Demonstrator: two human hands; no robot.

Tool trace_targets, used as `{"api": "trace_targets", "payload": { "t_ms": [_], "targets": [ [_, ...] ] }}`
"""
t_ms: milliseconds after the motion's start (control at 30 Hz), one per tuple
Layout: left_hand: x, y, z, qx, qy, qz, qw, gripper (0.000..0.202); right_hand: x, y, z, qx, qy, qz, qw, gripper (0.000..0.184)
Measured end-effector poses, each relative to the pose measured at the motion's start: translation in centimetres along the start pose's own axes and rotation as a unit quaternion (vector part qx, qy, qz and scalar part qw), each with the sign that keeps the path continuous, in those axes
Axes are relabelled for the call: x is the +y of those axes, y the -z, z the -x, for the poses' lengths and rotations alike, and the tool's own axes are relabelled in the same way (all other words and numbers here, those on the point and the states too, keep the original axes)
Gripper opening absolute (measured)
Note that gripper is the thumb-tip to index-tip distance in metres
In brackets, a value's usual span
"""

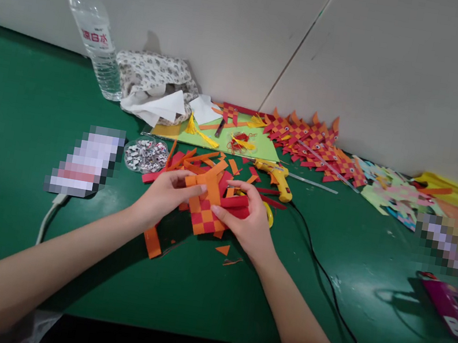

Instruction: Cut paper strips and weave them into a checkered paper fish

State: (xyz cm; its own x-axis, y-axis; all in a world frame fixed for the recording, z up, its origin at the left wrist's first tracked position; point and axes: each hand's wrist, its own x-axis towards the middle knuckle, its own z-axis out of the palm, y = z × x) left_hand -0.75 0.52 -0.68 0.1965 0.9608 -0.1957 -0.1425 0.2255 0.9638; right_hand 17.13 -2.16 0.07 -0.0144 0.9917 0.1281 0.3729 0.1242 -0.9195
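Observation:
Between my two hands is a woven piece of orange and red paper strips (207,215), checkered in its lower part, with loose orange strip ends at its top. My left hand (170,194) pinches its upper left side, thumb on the front. On the right side, my right hand (249,219) grips it between thumb and fingers, close to some red strips. Orange and red paper scraps lie around and behind the piece. An orange strip (152,242) rests on the table below my left hand, and a small orange triangle (223,249) lies in front.
A yellow glue gun (276,178) with a black cord lies behind my right hand. A tub of googly eyes (146,155), a phone (87,162) and a water bottle (98,35) stand left. Finished woven paper fish (308,141) are heaped against the wall. A purple power strip (449,308) sits right.

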Motion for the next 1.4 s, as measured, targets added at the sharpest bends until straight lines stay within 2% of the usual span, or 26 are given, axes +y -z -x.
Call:
{"api": "trace_targets", "payload": {
  "t_ms": [233,500,667,800,900,1067,1233,1400],
  "targets": [
    [-0.28,0.19,0.00,-0.008,0.002,0.018,1.000,0.023,-0.47,-0.15,0.15,-0.008,0.007,0.055,0.998,0.044],
    [-0.06,0.23,-0.06,-0.012,-0.005,0.017,1.000,0.022,-0.49,-0.18,0.14,-0.010,0.001,0.060,0.998,0.045],
    [0.05,0.13,-0.03,-0.008,0.014,-0.019,1.000,0.029,-0.28,-0.22,0.13,0.003,-0.004,0.036,0.999,0.044],
    [0.40,-0.12,0.18,-0.036,0.039,-0.045,0.998,0.034,-0.30,-0.10,0.14,0.001,-0.019,-0.005,1.000,0.043],
    [0.50,-0.23,0.25,-0.057,0.027,-0.034,0.997,0.027,-0.24,-0.07,0.11,-0.003,-0.018,-0.008,1.000,0.047],
    [0.26,-0.08,0.19,-0.056,0.018,-0.026,0.998,0.024,-0.18,-0.01,-0.03,0.008,0.005,0.032,0.999,0.042],
    [0.11,0.06,0.22,-0.053,-0.004,-0.053,0.997,0.026,-0.26,0.07,-0.03,0.002,-0.003,0.043,0.999,0.044],
    [0.40,-0.30,0.38,-0.052,0.004,-0.056,0.997,0.030,-0.15,-0.01,-0.02,-0.011,-0.023,0.022,0.999,0.049]
  ]
}}
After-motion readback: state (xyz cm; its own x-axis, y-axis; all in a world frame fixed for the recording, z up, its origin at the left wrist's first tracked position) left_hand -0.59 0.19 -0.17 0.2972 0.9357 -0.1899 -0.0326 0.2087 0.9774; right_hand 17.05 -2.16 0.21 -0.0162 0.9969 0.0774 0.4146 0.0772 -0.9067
